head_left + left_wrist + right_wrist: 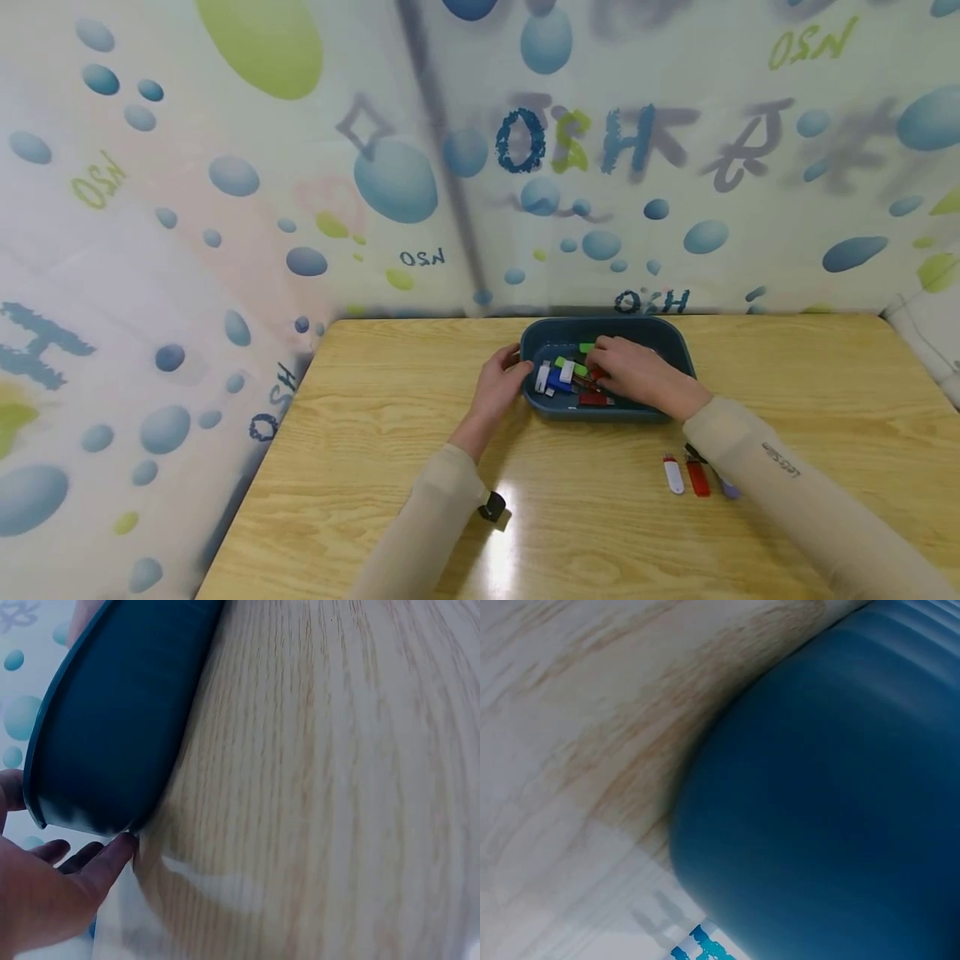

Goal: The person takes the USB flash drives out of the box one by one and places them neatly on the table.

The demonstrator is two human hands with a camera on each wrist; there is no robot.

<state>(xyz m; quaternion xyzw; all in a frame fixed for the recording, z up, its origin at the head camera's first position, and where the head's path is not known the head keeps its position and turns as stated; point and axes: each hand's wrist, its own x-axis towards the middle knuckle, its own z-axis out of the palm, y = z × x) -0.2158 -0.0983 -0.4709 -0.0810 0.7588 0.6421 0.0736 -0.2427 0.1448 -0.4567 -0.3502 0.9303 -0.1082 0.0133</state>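
A dark blue plastic bin (607, 414) holds a loose pile of USB flash drives. At its left end my left hand (500, 379) grips the rim, thumb over the top edge and fingers against the outer wall; the left wrist view shows the fingers (105, 866) at the base corner. My right hand (633, 371) reaches into the bin, fingers pointing down among the drives beside a red flash drive (597, 375); its fingertips are partly hidden and I cannot tell whether they pinch one. Nearby lie a white drive (542, 377), a blue drive (558, 382) and a green drive (577, 367).
On the wooden table (360, 433), in front of the bin, lie a white and red flash drive (673, 475), a red one (698, 477) and a purple one (729, 488), partly under the right sleeve. A patterned curtain (465, 250) hangs behind the table.
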